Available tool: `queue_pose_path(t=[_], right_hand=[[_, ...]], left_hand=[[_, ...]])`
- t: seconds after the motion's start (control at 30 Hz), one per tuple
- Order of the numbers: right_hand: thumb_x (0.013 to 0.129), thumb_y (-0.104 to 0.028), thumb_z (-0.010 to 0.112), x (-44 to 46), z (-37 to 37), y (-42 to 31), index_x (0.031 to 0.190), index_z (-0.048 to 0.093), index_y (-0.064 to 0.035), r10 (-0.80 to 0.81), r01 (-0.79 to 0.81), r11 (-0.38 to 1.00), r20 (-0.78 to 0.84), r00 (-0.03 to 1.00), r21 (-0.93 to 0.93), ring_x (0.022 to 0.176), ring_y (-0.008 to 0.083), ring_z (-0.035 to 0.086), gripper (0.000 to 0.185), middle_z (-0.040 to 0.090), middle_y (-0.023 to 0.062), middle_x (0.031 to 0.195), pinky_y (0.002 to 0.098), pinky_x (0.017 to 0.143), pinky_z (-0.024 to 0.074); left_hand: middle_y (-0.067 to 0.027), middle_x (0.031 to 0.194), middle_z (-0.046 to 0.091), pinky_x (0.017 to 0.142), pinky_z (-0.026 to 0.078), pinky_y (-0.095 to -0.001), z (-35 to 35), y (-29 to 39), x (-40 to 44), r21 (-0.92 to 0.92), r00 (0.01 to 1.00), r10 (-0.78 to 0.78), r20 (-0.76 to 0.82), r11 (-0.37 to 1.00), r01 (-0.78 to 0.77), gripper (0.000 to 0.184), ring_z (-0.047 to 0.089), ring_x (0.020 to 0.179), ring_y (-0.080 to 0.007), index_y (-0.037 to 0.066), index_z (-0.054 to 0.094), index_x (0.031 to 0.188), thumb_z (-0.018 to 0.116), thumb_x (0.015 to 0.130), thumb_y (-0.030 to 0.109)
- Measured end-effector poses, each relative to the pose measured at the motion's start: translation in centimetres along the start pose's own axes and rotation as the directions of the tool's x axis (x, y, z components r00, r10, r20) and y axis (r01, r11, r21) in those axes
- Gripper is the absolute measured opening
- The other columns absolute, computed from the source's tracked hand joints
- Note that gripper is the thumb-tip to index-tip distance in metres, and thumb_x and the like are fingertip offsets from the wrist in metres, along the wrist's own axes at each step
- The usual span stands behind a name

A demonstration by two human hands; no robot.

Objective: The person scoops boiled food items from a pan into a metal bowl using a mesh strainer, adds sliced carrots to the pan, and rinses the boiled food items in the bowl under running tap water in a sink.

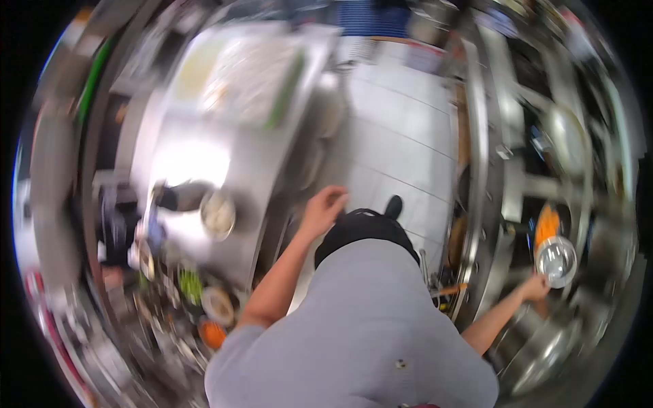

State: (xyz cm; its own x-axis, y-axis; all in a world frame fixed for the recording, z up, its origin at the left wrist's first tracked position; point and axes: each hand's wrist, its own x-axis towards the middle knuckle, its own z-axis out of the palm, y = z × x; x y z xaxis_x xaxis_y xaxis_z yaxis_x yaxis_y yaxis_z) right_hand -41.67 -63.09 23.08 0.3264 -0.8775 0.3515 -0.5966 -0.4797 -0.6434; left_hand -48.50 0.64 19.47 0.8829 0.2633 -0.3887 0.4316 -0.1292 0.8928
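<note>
- Head view shows the right hand (536,288) gripping a round metal bowl (556,262) at its edge; whether it has a handle is too blurred to tell.
- This bowl is over the stove (479,190), well in from the stove's left edge, just beside some orange food (547,224).
- The left hand (325,209) is let go, fingers loosely bent, with nothing in it. It hangs over the floor gap, near the right edge of the counter (238,146).
- The step in hand looks like handling the bowl by the orange food. What is in the bowl is hard to tell.
- The next move seems to call for a firm grip and a level bowl, so nothing spills.
- Count: two hands, one held bowl, one heap of orange food beside it, and one big pot (534,347) near the right hand.
- On the counter, one white bowl (235,217) sits near the right edge, toward the near corner. It holds a few white lumps (218,213), too blurred to count.
- One big tray (289,88) lies at the counter's far end.
</note>
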Motion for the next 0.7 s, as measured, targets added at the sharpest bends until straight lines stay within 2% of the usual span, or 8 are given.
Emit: queue_pose_path(t=[0.1,0.2,0.3,0.37,0.43,0.57,0.63,0.7], right_hand=[[0.095,-0.013,0.057,-4.6,3.8,-6.0,0.097,0.063,0.0095,-0.044,-0.084,0.840,0.222,0.974,0.536,0.075,0.0268,0.069,0.024,0.068,0.0202,0.096,0.0338,0.066,0.0634],[0.098,-0.014,0.058,-9.7,10.6,-9.5,0.092,0.058,0.0030,-0.364,-0.139,0.749,0.578,0.730,0.648,0.074,0.0121,0.058,0.018,0.061,0.0077,0.092,0.0328,0.065,0.0616],[0.098,-0.017,0.060,-24.0,10.0,-19.7,0.080,0.053,-0.0021,-0.581,-0.098,0.742,0.709,0.400,0.663,0.064,0.0088,0.054,0.024,0.055,0.0011,0.072,0.0284,0.059,0.0583],[0.099,-0.016,0.059,-32.9,8.6,-23.0,0.096,0.060,0.0014,-0.659,-0.109,0.744,0.751,0.043,0.659,0.067,0.0106,0.060,0.018,0.062,0.0070,0.086,0.0287,0.063,0.0604],[0.099,-0.016,0.058,-42.8,4.4,-27.3,0.100,0.060,0.0029,-0.700,-0.220,0.712,0.699,-0.144,0.667,0.071,0.0128,0.063,0.019,0.063,0.0092,0.092,0.0301,0.064,0.0615],[0.098,-0.016,0.059,-57.6,3.5,-29.4,0.097,0.058,0.0025,-0.644,-0.358,0.765,0.634,-0.429,0.535,0.070,0.0149,0.063,0.019,0.060,0.0081,0.086,0.0315,0.064,0.0616],[0.098,-0.016,0.059,-63.6,5.5,-28.9,0.097,0.058,0.0026,-0.548,-0.310,0.836,0.645,-0.533,0.454,0.071,0.0154,0.063,0.019,0.060,0.0084,0.087,0.0319,0.065,0.0617],[0.097,-0.016,0.059,-67.8,5.8,-29.1,0.097,0.058,0.0026,-0.426,-0.223,0.901,0.661,-0.618,0.372,0.071,0.0159,0.063,0.019,0.060,0.0088,0.088,0.0323,0.065,0.0617]], left_hand=[[-0.0070,0.095,0.068,0.071,0.051,-0.0260,-1.1,-5.2,-1.3,-0.177,0.979,-0.051,-0.198,0.984,0.015,0.027,0.063,0.081,-0.0111,0.004,0.065,0.113,0.064,0.094,0.024],[-0.0093,0.094,0.067,0.072,0.053,-0.0282,-4.4,-5.5,-4.3,-0.485,0.874,-0.279,-0.397,0.873,0.058,0.030,0.064,0.081,-0.0146,0.001,0.062,0.108,0.057,0.099,0.029],[-0.0113,0.093,0.067,0.069,0.054,-0.0282,-9.9,-9.1,-7.9,-0.673,0.672,-0.480,-0.564,0.738,-0.038,0.033,0.066,0.078,-0.0169,0.000,0.060,0.102,0.052,0.101,0.032],[-0.0124,0.091,0.066,0.065,0.054,-0.0276,-13.1,-11.2,-9.4,-0.707,0.544,-0.543,-0.640,0.693,-0.140,0.035,0.066,0.073,-0.0173,0.000,0.058,0.101,0.049,0.102,0.034],[-0.0124,0.088,0.066,0.059,0.054,-0.0271,-15.5,-12.3,-10.9,-0.704,0.345,-0.615,-0.709,0.647,-0.293,0.037,0.065,0.068,-0.0183,0.000,0.055,0.103,0.046,0.102,0.036],[-0.0127,0.085,0.064,0.054,0.054,-0.0292,-18.2,-19.2,-9.8,-0.634,0.368,-0.534,-0.762,0.731,-0.252,0.038,0.065,0.067,-0.0205,0.000,0.051,0.110,0.042,0.102,0.036],[-0.0107,0.075,0.060,0.049,0.054,-0.0334,-18.5,-17.8,-9.3,-0.635,0.272,-0.576,-0.771,0.729,-0.256,0.033,0.065,0.063,-0.0200,0.000,0.053,0.097,0.043,0.101,0.031],[-0.0114,0.076,0.061,0.047,0.056,-0.0319,-19.1,-17.1,-9.3,-0.663,0.285,-0.606,-0.743,0.604,-0.442,0.027,0.069,0.064,-0.0219,0.000,0.051,0.098,0.045,0.101,0.026]])
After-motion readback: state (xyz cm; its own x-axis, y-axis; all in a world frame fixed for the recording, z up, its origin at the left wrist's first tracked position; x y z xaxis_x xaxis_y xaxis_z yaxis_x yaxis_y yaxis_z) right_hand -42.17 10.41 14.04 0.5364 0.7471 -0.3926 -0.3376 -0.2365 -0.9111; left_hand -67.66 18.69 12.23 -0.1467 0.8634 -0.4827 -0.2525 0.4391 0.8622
